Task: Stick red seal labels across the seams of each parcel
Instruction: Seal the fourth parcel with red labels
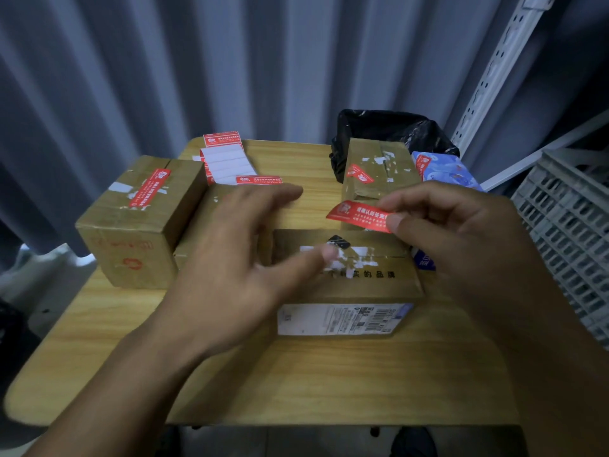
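Note:
My right hand [451, 222] pinches a red seal label [357, 215] between thumb and fingers, held in the air above the far edge of a flat cardboard parcel [372, 282] in the middle of the table. My left hand [244, 258] hovers over the left part of that parcel with fingers spread and relaxed, holding nothing. The parcel's top shows torn white tape bits and a shipping label on its front. A taller box [141, 222] at the left bears a red label across its seam. Another box [379, 169] at the back right carries a red label too.
A stack of label backing sheets [227, 159] with red labels lies at the table's back. A blue packet [448, 171] and a black bag [389, 130] sit at the back right. A grey plastic crate [566, 225] stands to the right of the wooden table [329, 384].

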The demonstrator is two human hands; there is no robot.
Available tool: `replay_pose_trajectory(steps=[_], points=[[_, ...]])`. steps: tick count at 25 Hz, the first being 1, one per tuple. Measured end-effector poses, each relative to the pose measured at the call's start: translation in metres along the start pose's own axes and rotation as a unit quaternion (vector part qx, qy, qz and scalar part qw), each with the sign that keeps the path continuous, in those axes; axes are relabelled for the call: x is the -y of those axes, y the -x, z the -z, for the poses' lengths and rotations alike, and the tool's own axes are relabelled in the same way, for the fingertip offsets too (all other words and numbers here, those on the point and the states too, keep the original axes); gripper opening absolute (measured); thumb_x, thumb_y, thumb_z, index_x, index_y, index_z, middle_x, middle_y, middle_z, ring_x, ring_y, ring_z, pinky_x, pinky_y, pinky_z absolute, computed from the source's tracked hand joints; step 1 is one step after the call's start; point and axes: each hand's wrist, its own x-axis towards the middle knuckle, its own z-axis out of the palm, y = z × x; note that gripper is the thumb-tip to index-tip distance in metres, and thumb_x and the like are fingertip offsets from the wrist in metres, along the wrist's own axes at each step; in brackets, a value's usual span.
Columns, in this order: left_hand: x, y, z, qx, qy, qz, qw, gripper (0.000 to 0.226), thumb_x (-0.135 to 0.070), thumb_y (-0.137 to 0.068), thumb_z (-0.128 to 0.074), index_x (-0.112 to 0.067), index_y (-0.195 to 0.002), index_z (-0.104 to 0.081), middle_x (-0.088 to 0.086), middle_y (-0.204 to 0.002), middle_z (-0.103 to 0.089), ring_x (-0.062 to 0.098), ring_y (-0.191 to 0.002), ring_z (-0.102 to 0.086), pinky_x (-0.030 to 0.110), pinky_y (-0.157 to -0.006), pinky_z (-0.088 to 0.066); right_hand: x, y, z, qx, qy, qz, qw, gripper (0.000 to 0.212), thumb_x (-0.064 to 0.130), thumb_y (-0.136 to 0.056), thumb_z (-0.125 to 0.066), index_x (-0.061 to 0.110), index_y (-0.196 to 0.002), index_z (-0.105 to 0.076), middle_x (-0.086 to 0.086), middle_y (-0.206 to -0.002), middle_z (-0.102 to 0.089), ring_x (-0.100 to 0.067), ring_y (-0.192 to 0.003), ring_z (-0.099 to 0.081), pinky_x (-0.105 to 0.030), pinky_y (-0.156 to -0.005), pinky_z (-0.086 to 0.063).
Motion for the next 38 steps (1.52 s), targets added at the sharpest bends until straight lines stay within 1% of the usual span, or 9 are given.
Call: replay_pose_trajectory(steps=[2,5,10,13,17,24,30,33,38], points=[[-0.008,-0.004,0.001,-0.06,0.084,0.021,0.994,0.045,-0.057,-0.069,-0.074,-0.028,-0.104,-0.071,-0.009,-0.102,-0.068,0.005,-0.096,-0.065,0.028,-0.08,-0.054,0.002,0.0,0.0,0.008,0.005,-0.007,1.0,0.019,0.006,-0.087,-0.07,0.022,-0.09,-0.078,-0.01,-0.082,-0.07,-0.021,-0.078,-0.065,-0.026,-0.07,-0.053],[-0.019,-0.008,-0.005,-0.045,0.108,0.057,0.991,0.023,-0.04,-0.075,-0.084,-0.021,-0.082,-0.073,0.003,-0.078,-0.068,0.006,-0.066,-0.059,0.023,-0.059,-0.048,0.004,0.0,0.0,0.028,0.004,-0.026,0.999,0.02,0.008,-0.087,-0.071,0.026,-0.088,-0.078,0.005,-0.081,-0.074,-0.004,-0.076,-0.067,-0.012,-0.064,-0.051],[-0.021,-0.01,-0.009,-0.028,0.101,0.079,0.991,0.018,-0.024,-0.083,-0.077,-0.016,-0.069,-0.072,0.001,-0.059,-0.065,0.001,-0.05,-0.051,0.016,-0.047,-0.04,0.003,-0.001,-0.001,0.028,0.008,-0.032,0.999,0.014,0.01,-0.086,-0.072,0.023,-0.087,-0.079,0.01,-0.084,-0.075,-0.006,-0.079,-0.069,-0.014,-0.066,-0.054],[-0.02,-0.012,-0.009,-0.008,0.108,0.11,0.988,0.019,-0.023,-0.085,-0.075,-0.014,-0.068,-0.073,-0.002,-0.055,-0.065,0.003,-0.049,-0.051,0.015,-0.047,-0.038,0.002,-0.002,-0.001,0.025,0.016,-0.02,0.999,0.011,0.013,-0.085,-0.074,0.023,-0.084,-0.078,0.004,-0.08,-0.074,-0.014,-0.074,-0.067,-0.02,-0.066,-0.054],[-0.019,-0.014,-0.008,0.01,0.101,0.149,0.984,0.022,-0.024,-0.085,-0.074,-0.011,-0.068,-0.072,-0.003,-0.051,-0.06,0.002,-0.045,-0.044,0.014,-0.045,-0.033,-0.003,-0.004,-0.004,0.016,0.008,-0.01,1.0,0.009,0.015,-0.083,-0.077,0.024,-0.086,-0.077,0.01,-0.067,-0.063,-0.004,-0.062,-0.057,-0.013,-0.06,-0.048],[-0.019,-0.016,-0.012,0.01,0.016,0.159,0.987,0.024,-0.028,-0.085,-0.075,-0.016,-0.065,-0.07,0.001,-0.062,-0.068,0.006,-0.052,-0.052,0.028,-0.055,-0.039,-0.013,0.0,-0.016,-0.017,-0.004,-0.046,0.999,0.013,0.013,-0.082,-0.078,0.021,-0.09,-0.072,0.005,-0.059,-0.061,-0.003,-0.054,-0.057,-0.015,-0.053,-0.048],[-0.016,-0.015,-0.011,0.015,-0.036,0.157,0.987,0.025,-0.03,-0.083,-0.077,-0.016,-0.064,-0.069,-0.004,-0.06,-0.066,0.005,-0.052,-0.053,0.027,-0.054,-0.041,-0.014,0.001,-0.02,-0.005,-0.017,-0.069,0.997,0.015,0.012,-0.083,-0.076,0.022,-0.091,-0.069,-0.009,-0.065,-0.065,-0.031,-0.063,-0.064,-0.035,-0.058,-0.055],[-0.016,-0.014,-0.01,0.011,-0.057,0.141,0.988,0.025,-0.03,-0.082,-0.077,-0.017,-0.062,-0.068,-0.005,-0.06,-0.065,0.004,-0.058,-0.056,0.017,-0.048,-0.037,-0.014,0.001,-0.021,0.0,-0.016,-0.068,0.998,0.015,0.01,-0.084,-0.075,0.021,-0.092,-0.068,-0.01,-0.064,-0.064,-0.032,-0.065,-0.064,-0.036,-0.059,-0.055],[-0.018,-0.015,-0.013,0.007,-0.104,0.133,0.986,0.023,-0.035,-0.08,-0.075,-0.021,-0.063,-0.068,-0.006,-0.061,-0.065,0.003,-0.069,-0.059,0.021,-0.053,-0.039,-0.017,0.002,-0.024,-0.003,-0.007,-0.063,0.998,0.015,0.009,-0.084,-0.075,0.02,-0.093,-0.069,-0.009,-0.064,-0.062,-0.03,-0.058,-0.059,-0.033,-0.055,-0.052]])
